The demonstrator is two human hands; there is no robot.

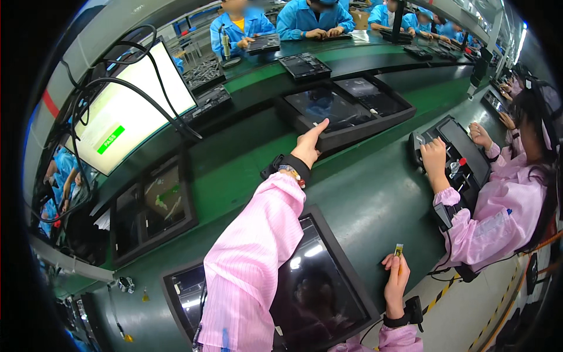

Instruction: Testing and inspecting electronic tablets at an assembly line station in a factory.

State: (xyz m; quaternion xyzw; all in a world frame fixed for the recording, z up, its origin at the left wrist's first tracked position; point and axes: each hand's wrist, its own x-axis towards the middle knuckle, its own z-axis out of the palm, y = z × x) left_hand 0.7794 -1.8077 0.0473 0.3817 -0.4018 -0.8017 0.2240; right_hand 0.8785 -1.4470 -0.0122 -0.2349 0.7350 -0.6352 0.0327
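Observation:
My left hand (307, 146) reaches forward across the bench and grips the near left corner of a black tray (363, 128). Its thumb lies over the rim, and the other fingers are mostly hidden. Two dark glossy screen panels (326, 107) lie in that tray's compartments. At the lower right, my right hand (396, 284) pinches a small yellow strip (399, 250) with a pale tip, held upright. Between my arms a second black tray (346, 267) sits close to me, holding dark panels (314, 287); my left sleeve covers part of it.
A lit monitor (138, 108) with hanging black cables stands at left. Another black tray (186, 199) lies below it on the green line. To the right, a co-worker in pink (498, 217) works over a black case (466, 155). People in blue sit across.

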